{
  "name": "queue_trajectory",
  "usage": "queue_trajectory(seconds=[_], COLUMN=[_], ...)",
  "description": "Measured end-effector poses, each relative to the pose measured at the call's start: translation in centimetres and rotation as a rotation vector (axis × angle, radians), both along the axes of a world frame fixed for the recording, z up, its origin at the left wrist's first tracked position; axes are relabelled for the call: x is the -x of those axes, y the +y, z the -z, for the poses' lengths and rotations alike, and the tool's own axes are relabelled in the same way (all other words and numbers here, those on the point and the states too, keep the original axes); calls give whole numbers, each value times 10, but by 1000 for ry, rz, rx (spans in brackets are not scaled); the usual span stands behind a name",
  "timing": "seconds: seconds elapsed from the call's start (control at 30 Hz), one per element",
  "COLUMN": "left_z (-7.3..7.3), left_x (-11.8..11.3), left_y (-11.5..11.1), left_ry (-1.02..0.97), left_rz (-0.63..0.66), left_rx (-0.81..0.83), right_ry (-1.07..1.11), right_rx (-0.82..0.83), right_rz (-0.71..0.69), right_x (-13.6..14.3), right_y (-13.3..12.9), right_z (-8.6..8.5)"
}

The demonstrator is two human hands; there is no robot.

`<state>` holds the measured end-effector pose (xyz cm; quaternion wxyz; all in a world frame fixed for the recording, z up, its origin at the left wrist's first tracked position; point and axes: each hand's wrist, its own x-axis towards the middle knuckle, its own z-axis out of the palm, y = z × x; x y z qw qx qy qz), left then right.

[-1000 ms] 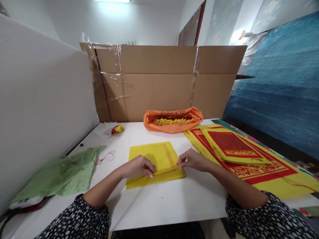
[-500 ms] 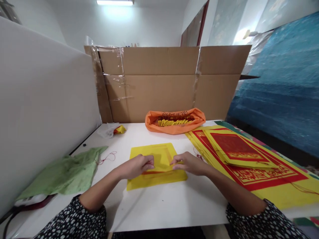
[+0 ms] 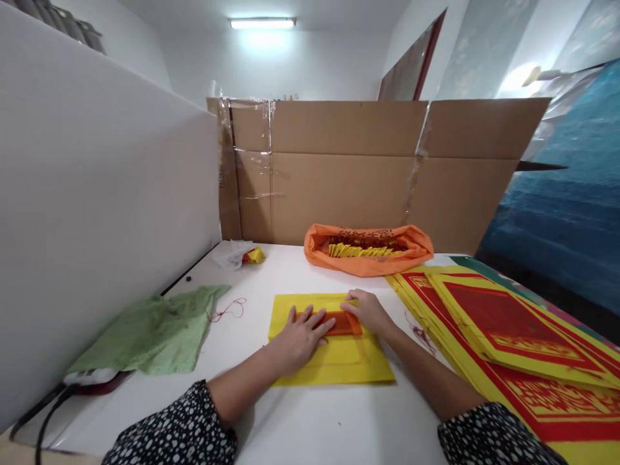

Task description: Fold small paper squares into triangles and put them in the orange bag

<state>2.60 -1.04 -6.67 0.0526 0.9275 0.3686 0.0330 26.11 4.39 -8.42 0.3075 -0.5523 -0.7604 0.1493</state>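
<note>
A yellow sheet (image 3: 339, 371) lies on the white table in front of me, with a folded orange-red strip (image 3: 345, 323) across its middle. My left hand (image 3: 299, 339) rests on the sheet and the left part of the strip, palm down, fingers spread. At the strip's right end is my right hand (image 3: 367, 311), its fingers curled and pressed together at the sheet's upper right. Whether its fingertips pinch an edge is too small to tell.
An orange bag (image 3: 368, 266) of folded yellow-red pieces stands at the back. Large red-yellow printed sheets (image 3: 516, 316) are stacked right. Left are a green cloth (image 3: 155, 329), red thread (image 3: 227, 310) and a plastic bag (image 3: 235, 256). Cardboard (image 3: 339, 187) closes the back.
My left hand has gone from closed fingers to lying spread on the sheet. The orange-red strip now shows folded flat, and my right hand has moved to its end. The view has shifted left.
</note>
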Motion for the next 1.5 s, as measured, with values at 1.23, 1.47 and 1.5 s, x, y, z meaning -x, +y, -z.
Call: queue_trajectory(seconds=[1.23,1.47,1.5], left_z=[7,7,7], left_x=[0,0,0], left_y=[3,6,7], left_ry=[30,18,21], left_rz=[-132,-141,-144], left_rx=[-41,-46,-48], right_ry=[-14,-38,-42], right_rx=[94,83,81], right_rz=[154,171,174], right_x=[1,3,3], right_y=[1,2,2], right_z=[4,3,3])
